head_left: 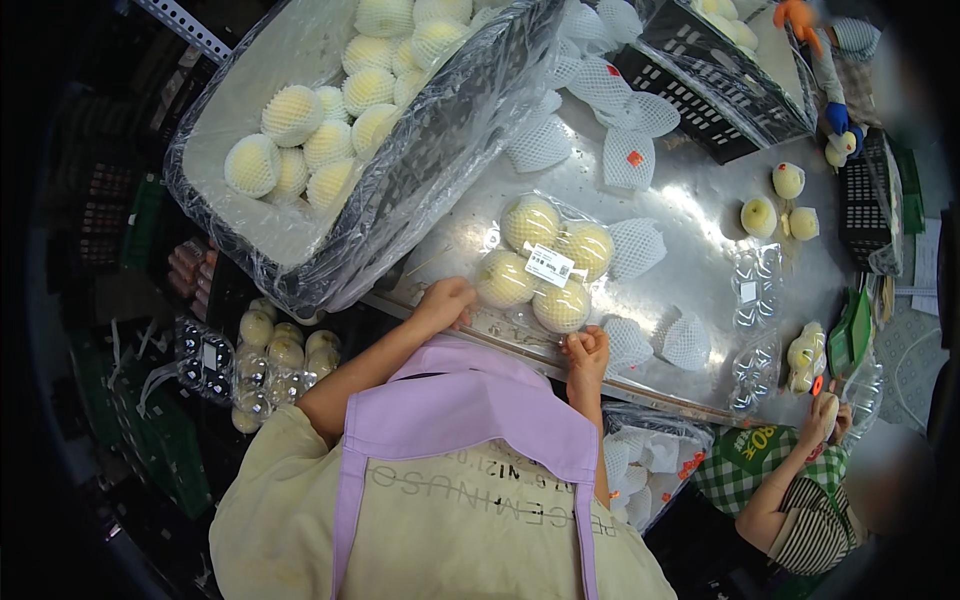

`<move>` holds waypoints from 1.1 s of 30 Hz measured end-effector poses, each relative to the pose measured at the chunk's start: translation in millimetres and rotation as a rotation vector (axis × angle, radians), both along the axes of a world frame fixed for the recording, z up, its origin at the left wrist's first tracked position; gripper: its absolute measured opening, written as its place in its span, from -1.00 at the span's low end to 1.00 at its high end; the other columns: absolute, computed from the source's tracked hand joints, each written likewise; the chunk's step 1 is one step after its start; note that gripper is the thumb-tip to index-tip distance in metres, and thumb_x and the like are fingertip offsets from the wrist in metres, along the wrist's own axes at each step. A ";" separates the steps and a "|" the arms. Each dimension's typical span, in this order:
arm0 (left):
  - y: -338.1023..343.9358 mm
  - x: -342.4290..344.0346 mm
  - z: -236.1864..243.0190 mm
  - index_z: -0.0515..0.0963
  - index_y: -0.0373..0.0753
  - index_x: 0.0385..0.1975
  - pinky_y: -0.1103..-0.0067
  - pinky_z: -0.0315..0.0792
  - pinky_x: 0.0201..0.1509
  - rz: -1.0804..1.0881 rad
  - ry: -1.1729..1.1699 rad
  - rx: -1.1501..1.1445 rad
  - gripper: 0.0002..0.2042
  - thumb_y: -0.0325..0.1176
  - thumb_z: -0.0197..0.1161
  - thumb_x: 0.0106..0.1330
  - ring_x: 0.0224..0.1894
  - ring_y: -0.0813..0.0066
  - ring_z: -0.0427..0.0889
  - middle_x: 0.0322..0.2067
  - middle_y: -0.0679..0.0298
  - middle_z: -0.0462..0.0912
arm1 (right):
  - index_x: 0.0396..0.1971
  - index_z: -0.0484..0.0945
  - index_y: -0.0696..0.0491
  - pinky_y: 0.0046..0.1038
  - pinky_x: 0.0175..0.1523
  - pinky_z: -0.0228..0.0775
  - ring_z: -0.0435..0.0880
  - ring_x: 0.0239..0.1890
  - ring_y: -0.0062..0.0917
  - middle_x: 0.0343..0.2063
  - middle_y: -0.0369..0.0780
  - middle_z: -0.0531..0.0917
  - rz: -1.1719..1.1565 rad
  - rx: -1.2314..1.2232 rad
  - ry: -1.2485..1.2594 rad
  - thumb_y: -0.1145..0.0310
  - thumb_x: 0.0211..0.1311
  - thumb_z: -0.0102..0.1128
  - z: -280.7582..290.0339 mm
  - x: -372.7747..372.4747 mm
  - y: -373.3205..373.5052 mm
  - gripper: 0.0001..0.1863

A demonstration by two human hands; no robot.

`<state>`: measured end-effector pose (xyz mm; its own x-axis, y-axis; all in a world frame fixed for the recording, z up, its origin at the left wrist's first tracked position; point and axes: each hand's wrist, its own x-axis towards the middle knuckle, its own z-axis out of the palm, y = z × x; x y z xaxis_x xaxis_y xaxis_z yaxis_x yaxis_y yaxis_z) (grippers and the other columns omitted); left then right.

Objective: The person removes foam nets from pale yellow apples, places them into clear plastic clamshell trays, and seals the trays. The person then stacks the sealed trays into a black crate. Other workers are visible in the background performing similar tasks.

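A clear plastic clamshell pack with several pale yellow round fruits and a white label on its lid lies on the steel table. My left hand presses on the pack's near left corner, fingers bent over the edge. My right hand is closed in a fist against the pack's near right corner, beside one fruit. Both forearms reach over the table's front rail.
A plastic-lined crate of fruit in foam nets stands at the left. Loose white foam nets lie behind the pack. Empty clamshells and single fruits lie right. Another person handles fruit at lower right. Packed fruit sits below left.
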<state>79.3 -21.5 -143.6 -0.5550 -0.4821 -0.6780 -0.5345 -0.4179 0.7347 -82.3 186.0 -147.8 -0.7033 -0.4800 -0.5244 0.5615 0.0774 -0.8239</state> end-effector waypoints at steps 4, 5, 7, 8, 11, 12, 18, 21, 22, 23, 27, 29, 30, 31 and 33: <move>-1.7 0.7 -1.5 0.44 -0.27 -0.43 0.74 0.26 -0.67 -0.050 -0.011 -0.051 -0.87 -0.35 0.03 0.25 -0.60 0.63 0.49 -0.52 0.28 0.56 | -0.16 0.32 0.08 -0.62 -0.35 0.29 0.44 -0.47 -0.64 -0.50 -0.32 0.51 -0.018 0.011 -0.076 0.44 0.12 0.10 -1.0 -3.8 1.2 -0.72; -2.4 0.6 -0.5 0.44 -0.26 -0.43 0.75 0.26 -0.67 -0.051 -0.016 -0.055 -0.88 -0.35 0.03 0.24 -0.60 0.64 0.48 -0.53 0.28 0.56 | -0.18 0.35 0.05 -0.63 -0.35 0.27 0.45 -0.45 -0.65 -0.50 -0.35 0.51 -0.045 0.009 -0.090 0.39 0.14 0.08 -0.5 -5.5 -1.1 -0.76; -7.4 3.7 -6.5 0.45 -0.22 -0.41 0.71 0.29 -0.60 -0.088 -0.005 0.023 -0.86 -0.30 0.02 0.25 -0.53 0.65 0.47 -0.50 0.32 0.54 | -0.19 0.39 0.02 -0.65 -0.35 0.25 0.45 -0.44 -0.67 -0.51 -0.38 0.51 -0.104 0.038 -0.094 0.31 0.18 0.05 3.8 -10.9 -8.9 -0.78; -10.1 4.2 -8.6 0.45 -0.20 -0.40 0.69 0.31 -0.56 -0.107 0.000 0.063 -0.85 -0.28 0.01 0.26 -0.50 0.65 0.47 -0.49 0.34 0.53 | -0.19 0.41 0.02 -0.65 -0.35 0.24 0.44 -0.45 -0.69 -0.51 -0.39 0.51 -0.136 0.070 -0.084 0.28 0.19 0.04 8.1 -15.4 -16.0 -0.77; -12.9 -6.0 -2.7 0.47 -0.16 -0.35 0.61 0.34 -0.42 0.209 0.112 0.089 -0.78 -0.17 -0.02 0.28 -0.38 0.67 0.43 -0.44 0.40 0.48 | -0.28 0.47 0.05 -0.68 -0.37 0.20 0.40 -0.49 -0.73 -0.54 -0.41 0.48 -0.056 0.106 -0.025 0.22 0.19 0.07 7.6 -32.6 -29.0 -0.78; -18.0 -11.0 0.6 0.47 -0.16 -0.33 0.59 0.33 -0.39 0.163 0.114 0.049 -0.76 -0.14 -0.04 0.28 -0.34 0.67 0.41 -0.43 0.41 0.46 | -0.33 0.49 0.05 -0.69 -0.38 0.19 0.38 -0.51 -0.74 -0.56 -0.41 0.47 0.001 0.109 -0.001 0.21 0.18 0.08 5.8 -39.0 -30.5 -0.78; -51.6 -47.6 -14.0 0.55 -0.29 -0.39 0.56 0.36 -0.36 -0.061 0.055 -0.237 -0.70 -0.15 0.14 0.14 -0.44 0.50 0.50 -0.50 0.29 0.56 | -0.55 0.50 0.07 -0.72 -0.45 0.17 0.36 -0.58 -0.79 -0.66 -0.43 0.43 0.176 0.179 0.012 0.21 0.17 0.13 13.3 -62.6 -40.4 -0.75; -57.7 -57.8 -18.9 0.56 -0.36 -0.43 0.53 0.38 -0.34 -0.081 0.000 -0.364 -0.71 -0.20 0.19 0.07 -0.45 0.44 0.54 -0.52 0.17 0.59 | -0.55 0.51 0.08 -0.71 -0.48 0.16 0.35 -0.61 -0.78 -0.64 -0.42 0.45 0.180 0.160 0.020 0.24 0.15 0.15 0.2 -66.0 -36.8 -0.78; -59.7 -58.5 -21.3 0.56 -0.37 -0.42 0.52 0.38 -0.33 -0.078 0.005 -0.344 -0.70 -0.21 0.20 0.05 -0.44 0.43 0.55 -0.50 0.15 0.60 | -0.55 0.51 0.07 -0.71 -0.50 0.16 0.34 -0.62 -0.78 -0.64 -0.41 0.46 0.154 0.149 0.018 0.25 0.15 0.15 -0.6 -65.5 -38.0 -0.79; -61.8 -58.8 -23.4 0.56 -0.37 -0.42 0.51 0.38 -0.32 -0.076 0.010 -0.324 -0.70 -0.21 0.20 0.03 -0.42 0.41 0.55 -0.48 0.13 0.60 | -0.55 0.51 0.07 -0.72 -0.51 0.15 0.34 -0.62 -0.78 -0.64 -0.41 0.47 0.128 0.137 0.018 0.27 0.14 0.16 -1.4 -64.7 -40.6 -0.80; -65.7 -59.3 -21.8 0.56 -0.38 -0.40 0.50 0.39 -0.29 -0.100 -0.024 -0.287 -0.70 -0.24 0.22 0.01 -0.39 0.38 0.57 -0.46 0.10 0.61 | -0.54 0.52 0.11 -0.71 -0.49 0.13 0.33 -0.61 -0.78 -0.62 -0.41 0.48 0.086 0.175 0.018 0.34 0.10 0.18 -2.8 -64.5 -43.3 -0.84; -65.2 -60.4 -20.7 0.56 -0.38 -0.40 0.50 0.40 -0.27 -0.099 -0.047 -0.291 -0.71 -0.24 0.22 0.00 -0.38 0.36 0.58 -0.45 0.10 0.61 | -0.54 0.52 0.12 -0.71 -0.50 0.11 0.31 -0.61 -0.78 -0.63 -0.41 0.48 0.039 0.173 0.010 0.36 0.10 0.17 4.4 -60.4 -48.6 -0.86; -64.7 -60.9 -20.2 0.56 -0.38 -0.40 0.50 0.40 -0.26 -0.098 -0.059 -0.293 -0.71 -0.25 0.22 0.00 -0.37 0.35 0.58 -0.44 0.09 0.61 | -0.54 0.52 0.12 -0.71 -0.51 0.10 0.31 -0.62 -0.78 -0.63 -0.41 0.48 0.016 0.172 0.006 0.37 0.10 0.17 6.4 -59.0 -50.8 -0.86; -63.9 -61.5 -19.4 0.56 -0.37 -0.40 0.50 0.40 -0.26 -0.089 -0.064 -0.301 -0.71 -0.25 0.22 0.00 -0.36 0.35 0.58 -0.44 0.09 0.61 | -0.54 0.52 0.12 -0.71 -0.51 0.08 0.30 -0.62 -0.78 -0.64 -0.41 0.48 0.015 0.168 0.005 0.37 0.09 0.17 5.8 -59.1 -51.1 -0.87; -62.4 -62.1 -17.7 0.57 -0.37 -0.41 0.49 0.41 -0.24 -0.072 -0.076 -0.317 -0.72 -0.26 0.21 0.01 -0.35 0.33 0.58 -0.43 0.09 0.61 | -0.54 0.53 0.12 -0.70 -0.53 0.05 0.28 -0.63 -0.78 -0.65 -0.41 0.48 0.013 0.160 0.004 0.37 0.09 0.17 3.0 -59.1 -51.0 -0.87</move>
<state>17.3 -83.8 -161.2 -0.5486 -0.6371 -0.5414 -0.6127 -0.1342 0.7788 -141.4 135.0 -144.8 -0.6999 -0.3993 -0.5922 0.5564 0.2151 -0.8026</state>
